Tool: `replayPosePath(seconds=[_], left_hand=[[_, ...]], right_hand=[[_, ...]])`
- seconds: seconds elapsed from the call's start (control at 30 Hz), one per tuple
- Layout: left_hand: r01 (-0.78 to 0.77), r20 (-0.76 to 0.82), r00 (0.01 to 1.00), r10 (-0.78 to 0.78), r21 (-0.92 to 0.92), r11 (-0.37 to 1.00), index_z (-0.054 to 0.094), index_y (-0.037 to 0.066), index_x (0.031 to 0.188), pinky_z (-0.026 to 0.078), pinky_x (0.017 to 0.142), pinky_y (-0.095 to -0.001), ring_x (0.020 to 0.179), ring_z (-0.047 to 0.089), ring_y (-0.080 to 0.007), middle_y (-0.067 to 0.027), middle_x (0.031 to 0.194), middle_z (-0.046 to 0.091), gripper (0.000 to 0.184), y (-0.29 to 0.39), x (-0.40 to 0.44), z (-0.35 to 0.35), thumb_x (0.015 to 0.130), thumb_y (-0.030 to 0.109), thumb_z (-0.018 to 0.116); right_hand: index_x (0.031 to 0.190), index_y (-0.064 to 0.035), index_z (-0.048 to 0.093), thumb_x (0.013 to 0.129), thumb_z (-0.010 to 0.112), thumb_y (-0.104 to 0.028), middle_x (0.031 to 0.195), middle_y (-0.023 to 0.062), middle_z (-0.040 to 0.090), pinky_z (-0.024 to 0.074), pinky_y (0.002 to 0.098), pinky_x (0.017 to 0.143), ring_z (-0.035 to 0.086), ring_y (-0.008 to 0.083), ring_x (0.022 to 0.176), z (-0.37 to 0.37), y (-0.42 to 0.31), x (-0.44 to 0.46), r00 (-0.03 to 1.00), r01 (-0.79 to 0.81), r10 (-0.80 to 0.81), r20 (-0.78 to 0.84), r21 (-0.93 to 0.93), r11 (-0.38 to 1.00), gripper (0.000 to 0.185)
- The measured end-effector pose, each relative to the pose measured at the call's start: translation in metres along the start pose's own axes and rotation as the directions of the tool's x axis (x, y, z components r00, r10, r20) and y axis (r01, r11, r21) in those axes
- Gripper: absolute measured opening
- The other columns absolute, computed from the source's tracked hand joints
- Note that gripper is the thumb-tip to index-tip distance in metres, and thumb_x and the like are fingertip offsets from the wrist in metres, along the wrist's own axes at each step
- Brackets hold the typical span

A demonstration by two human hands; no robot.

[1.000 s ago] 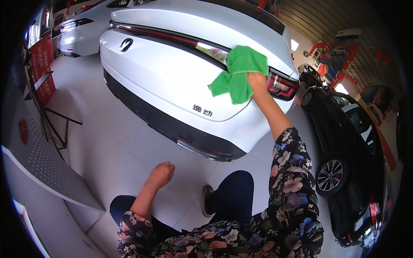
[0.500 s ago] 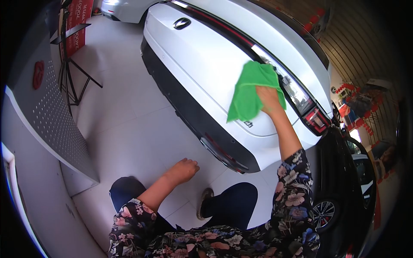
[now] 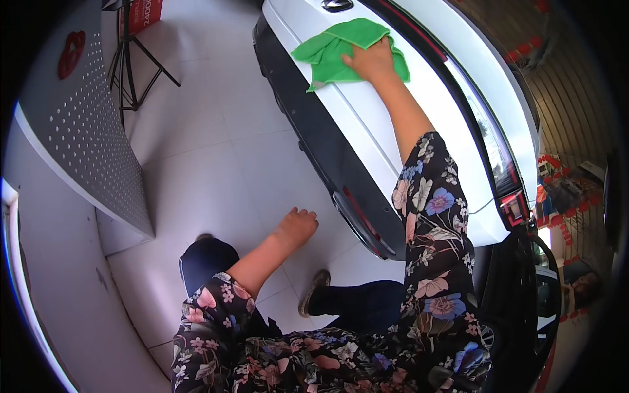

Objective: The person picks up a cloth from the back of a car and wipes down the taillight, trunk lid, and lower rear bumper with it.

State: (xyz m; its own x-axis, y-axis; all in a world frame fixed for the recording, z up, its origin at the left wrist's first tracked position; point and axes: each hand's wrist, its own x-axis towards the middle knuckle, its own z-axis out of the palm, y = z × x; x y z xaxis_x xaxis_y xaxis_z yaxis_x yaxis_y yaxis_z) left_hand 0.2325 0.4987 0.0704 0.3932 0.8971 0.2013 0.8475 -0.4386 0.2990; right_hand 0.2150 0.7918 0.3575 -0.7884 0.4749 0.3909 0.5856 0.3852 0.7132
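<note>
My right hand [image 3: 372,60] presses a green cloth [image 3: 329,57] against the rear of a white car [image 3: 436,108]. The fingers are partly sunk in the cloth's folds, with the thumb pointing left. The cloth lies crumpled just below the car's dark badge [image 3: 337,4], and one corner hangs over the edge above the black bumper [image 3: 314,124]. My left hand [image 3: 299,227] hovers over the floor, away from the car, its fingers loosely curled with nothing visible in them.
A grey perforated panel [image 3: 98,137] with a red ornament [image 3: 71,55] stands at left. Behind it are a black tripod stand [image 3: 131,72] and a red sign [image 3: 145,14]. A black car [image 3: 517,288] is close on the right. My shoe [image 3: 316,293] rests on the tiled floor [image 3: 196,170].
My right hand has carried the green cloth up and left across the car's rear, from beside the tail light toward the badge. The view has shifted; my left hand stays low and curled.
</note>
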Motion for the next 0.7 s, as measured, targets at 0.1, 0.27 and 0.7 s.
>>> replayPosePath(seconds=[0.1,0.27,0.7], left_hand=[[0.013,0.037,0.999,-0.012,-0.019,1.0,0.068,0.006,0.096,0.047,0.095,-0.0427,0.103,0.06,-0.028,-0.0105,0.104,0.061,0.017,0.0,0.001,0.002,0.084,0.008,0.056],[0.03,0.122,0.992,-0.027,-0.023,0.999,0.067,0.006,0.101,0.047,0.092,-0.0408,0.106,0.059,-0.0292,-0.011,0.108,0.061,0.018,-0.002,0.002,0.008,0.088,0.016,0.059],[0.098,0.356,0.929,-0.098,0.017,0.995,0.065,0.007,0.105,0.05,0.09,-0.0437,0.106,0.059,-0.0337,-0.0148,0.112,0.059,0.023,-0.013,-0.016,0.023,0.09,0.024,0.06]], right_hand=[[0.128,-0.0133,0.058,0.082,0.065,-0.047,0.128,0.0102,0.059,0.032,0.0494,0.103,0.053,0.0309,0.118,-0.014,-0.001,-0.049,0.997,0.08,-0.081,-0.004,-0.071,0.994,0.057],[0.13,-0.0133,0.056,0.09,0.056,-0.041,0.128,0.0121,0.059,0.0323,0.0512,0.104,0.055,0.0302,0.115,-0.028,0.007,-0.17,0.982,0.124,-0.133,-0.131,-0.075,0.989,0.049],[0.135,-0.002,0.045,0.106,0.029,-0.021,0.131,0.015,0.053,0.0434,0.0415,0.106,0.055,0.027,0.118,-0.004,0.041,-0.438,0.83,0.143,0.341,0.441,0.423,-0.895,0.038]])
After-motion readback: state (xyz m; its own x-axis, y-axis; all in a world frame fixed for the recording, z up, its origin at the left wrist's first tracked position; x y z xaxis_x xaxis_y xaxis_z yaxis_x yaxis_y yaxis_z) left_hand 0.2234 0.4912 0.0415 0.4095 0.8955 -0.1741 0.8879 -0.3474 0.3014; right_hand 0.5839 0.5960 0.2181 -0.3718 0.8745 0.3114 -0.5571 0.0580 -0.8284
